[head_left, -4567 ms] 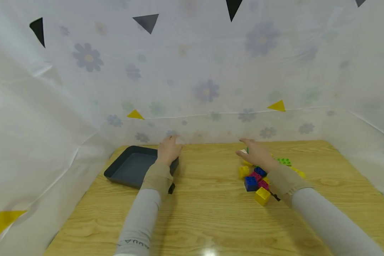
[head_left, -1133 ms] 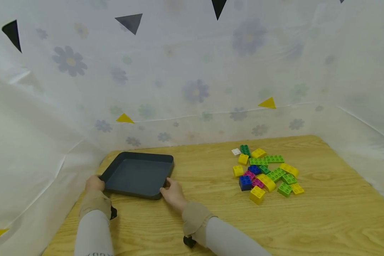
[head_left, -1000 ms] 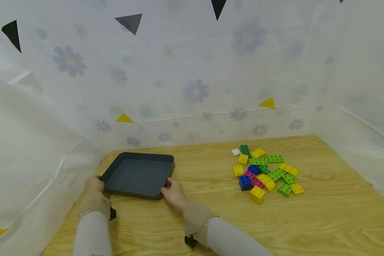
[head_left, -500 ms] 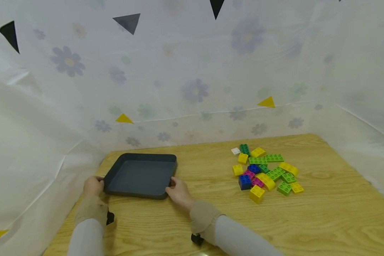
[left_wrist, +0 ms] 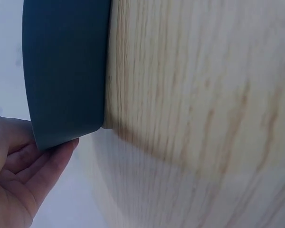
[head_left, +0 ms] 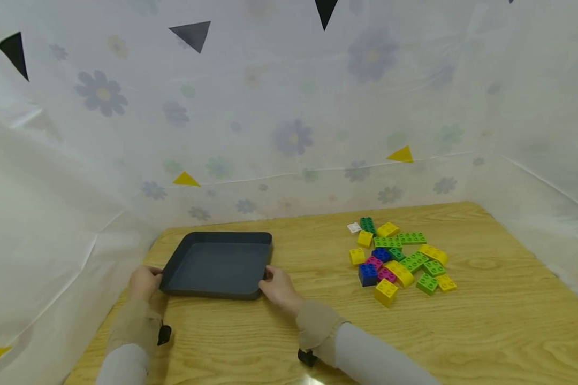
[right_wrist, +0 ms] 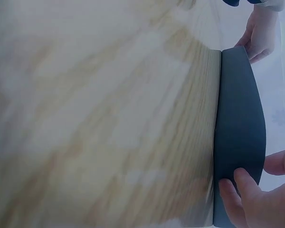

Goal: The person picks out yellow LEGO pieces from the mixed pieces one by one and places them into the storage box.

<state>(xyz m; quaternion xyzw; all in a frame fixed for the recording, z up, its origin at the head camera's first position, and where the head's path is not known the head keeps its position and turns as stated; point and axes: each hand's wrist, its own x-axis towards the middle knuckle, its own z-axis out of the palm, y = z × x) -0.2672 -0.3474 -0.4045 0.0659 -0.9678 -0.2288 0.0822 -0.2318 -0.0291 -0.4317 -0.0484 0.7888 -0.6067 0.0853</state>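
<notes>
A dark grey rectangular tray (head_left: pixel 217 267) lies on the wooden table at the left of the head view, with nothing in it. At its near left corner my left hand (head_left: pixel 143 282) grips the wall. In the left wrist view that hand's fingers (left_wrist: pixel 50 171) lie along the outside of the tray wall (left_wrist: pixel 66 71). My right hand (head_left: pixel 280 289) pinches the right wall close to the near corner. The right wrist view has its fingertips (right_wrist: pixel 247 183) pressed on the outer wall (right_wrist: pixel 240 114), the thumb at the rim.
Several toy building bricks lie loosely grouped right of the tray, among them a yellow brick (head_left: pixel 386 292), a blue brick (head_left: pixel 368 274) and a green brick (head_left: pixel 411 238). A white flower-print sheet (head_left: pixel 289 133) hangs behind the table (head_left: pixel 250 347).
Earlier, my left hand hovered over the tray and my right over the bricks. Both now hold the tray, which has slid a little rightward over the last second. The bricks stay put.
</notes>
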